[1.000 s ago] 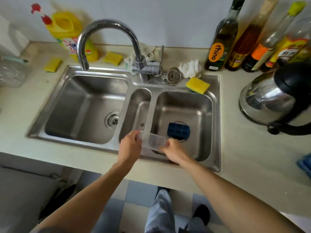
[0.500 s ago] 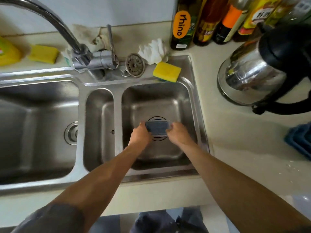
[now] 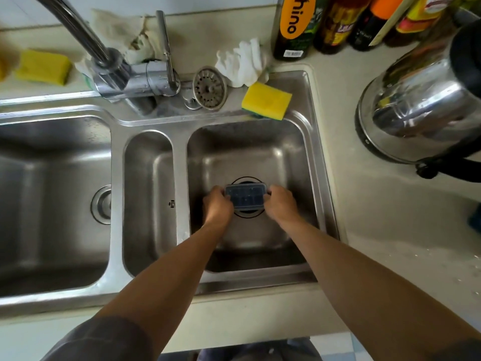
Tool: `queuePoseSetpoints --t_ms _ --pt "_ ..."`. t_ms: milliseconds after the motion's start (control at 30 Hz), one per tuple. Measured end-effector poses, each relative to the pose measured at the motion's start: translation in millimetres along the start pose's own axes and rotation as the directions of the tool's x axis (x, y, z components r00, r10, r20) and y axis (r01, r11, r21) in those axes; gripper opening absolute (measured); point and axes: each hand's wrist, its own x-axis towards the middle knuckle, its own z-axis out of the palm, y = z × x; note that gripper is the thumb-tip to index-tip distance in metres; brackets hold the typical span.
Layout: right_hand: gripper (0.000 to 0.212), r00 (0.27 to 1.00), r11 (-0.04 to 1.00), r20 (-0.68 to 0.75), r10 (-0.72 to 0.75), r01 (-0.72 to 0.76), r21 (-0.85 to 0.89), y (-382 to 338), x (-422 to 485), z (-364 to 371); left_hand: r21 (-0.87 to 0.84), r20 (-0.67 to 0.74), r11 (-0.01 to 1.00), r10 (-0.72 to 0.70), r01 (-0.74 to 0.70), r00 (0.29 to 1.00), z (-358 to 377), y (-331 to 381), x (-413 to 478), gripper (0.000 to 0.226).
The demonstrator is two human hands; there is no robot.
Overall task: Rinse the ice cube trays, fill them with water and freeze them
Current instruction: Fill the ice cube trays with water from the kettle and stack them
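Slippage is the risk: left hand (image 3: 218, 204) and right hand (image 3: 282, 204) each grip only a short end of the ice cube tray (image 3: 244, 195) over the drain (image 3: 248, 213), and smooth plastic could slide free.

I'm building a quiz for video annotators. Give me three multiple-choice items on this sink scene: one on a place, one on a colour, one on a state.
1. Where is the ice cube tray? A) left basin B) right basin C) on the counter
2. What colour is the sponge behind that basin? A) yellow B) pink C) white
3. How is the tray held? A) by nobody B) by one hand C) by two hands
Answers: 1 B, it is down inside that basin. 2 A, its top is plainly yellow. 3 C, the left hand and right hand each grip one end.
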Motion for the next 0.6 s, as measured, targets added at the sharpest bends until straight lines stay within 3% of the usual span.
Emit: queuePoseSetpoints --t_ms 167,600 --pt "0.022 1.000 0.999 -0.001 0.021 -0.021 0.027 2.8 5.7 5.0 -0.038 0.005 0.999 -0.035 0.035 0.999 0.4 0.9 5.8 0.024" --pt "0.020 0.987 0.980 0.077 0.138 -0.147 0.135 5.5 14.3 5.1 -0.214 0.062 0.964 -0.146 0.156 0.987 3.6 1.9 15.3 0.022"
